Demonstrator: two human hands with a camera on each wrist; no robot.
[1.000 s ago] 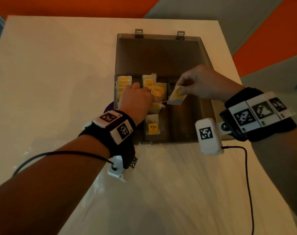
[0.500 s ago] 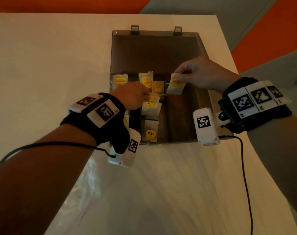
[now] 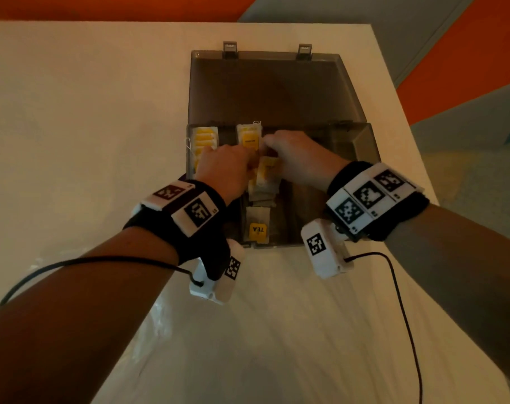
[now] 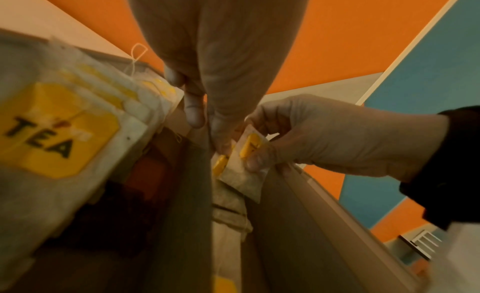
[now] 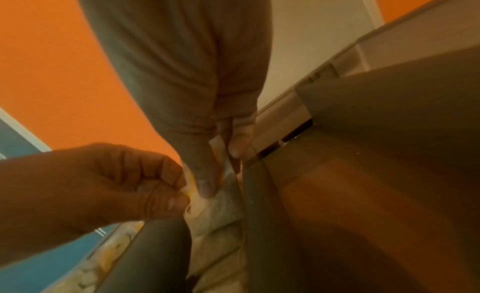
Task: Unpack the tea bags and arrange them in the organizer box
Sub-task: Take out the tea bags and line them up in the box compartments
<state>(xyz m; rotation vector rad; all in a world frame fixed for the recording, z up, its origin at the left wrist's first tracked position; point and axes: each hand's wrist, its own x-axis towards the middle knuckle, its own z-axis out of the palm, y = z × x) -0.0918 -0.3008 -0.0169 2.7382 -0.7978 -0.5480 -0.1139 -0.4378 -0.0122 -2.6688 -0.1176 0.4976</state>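
Note:
The grey organizer box (image 3: 367, 141) lies on the table with its lid (image 3: 265, 88) folded back. Tea bags with yellow tags fill the far-left compartment (image 3: 204, 138). More lie stacked in the second compartment (image 3: 258, 228). My two hands meet over that second compartment. My right hand (image 3: 269, 147) pinches a tea bag (image 4: 249, 153) between thumb and forefinger, low among the stacked bags. My left hand (image 3: 243, 166) has its fingers curled and pinches the bag's yellow tag (image 5: 191, 192) right beside it. In the head view the held bag is mostly hidden by both hands.
A crumpled clear plastic wrapper (image 3: 157, 316) lies on the white table (image 3: 87, 112) near my left forearm. Cables trail from both wrist cameras. The table's right edge (image 3: 405, 135) runs close past the box.
My right hand has carried the tea bag down and to the left, from above the box into the second compartment. My left hand has stayed with the tag, and the hands are now together.

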